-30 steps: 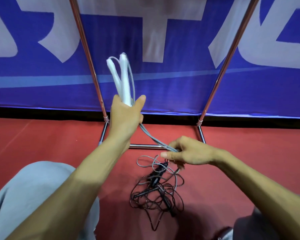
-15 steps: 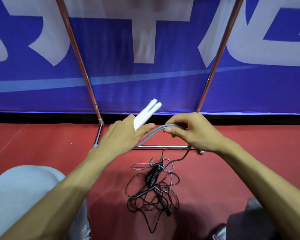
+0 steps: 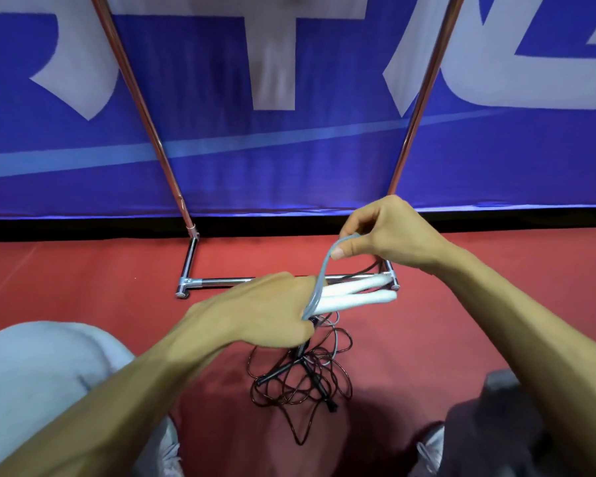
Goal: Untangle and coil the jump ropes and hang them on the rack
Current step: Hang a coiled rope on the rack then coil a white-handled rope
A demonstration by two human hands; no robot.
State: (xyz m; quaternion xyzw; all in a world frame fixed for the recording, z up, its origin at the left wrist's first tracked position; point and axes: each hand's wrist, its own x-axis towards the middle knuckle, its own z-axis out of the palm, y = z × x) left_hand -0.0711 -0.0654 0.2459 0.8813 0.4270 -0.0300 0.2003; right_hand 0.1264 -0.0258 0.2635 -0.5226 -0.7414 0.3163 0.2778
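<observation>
Grey jump rope (image 3: 323,270) in both hands, low over a red floor (image 3: 66,270)

Got its two white handles (image 3: 358,294) clamped sideways in the left hand (image 3: 255,315) mid-frame, fingers wrapped right round them. Pinching a loop of the cord between thumb and curled fingers of the right hand (image 3: 389,232), just above the handles. Crouched here with a tangled black jump rope (image 3: 300,376) heaped on the floor right below the hands. Facing a blue banner (image 3: 289,149) with huge white lettering across the whole upper half. In front of that, the rack (image 3: 142,108): two coppery poles slanting up, chrome base bar (image 3: 221,280) on the floor just behind the handles. Pale grey knee (image 3: 31,373) lower left.
</observation>
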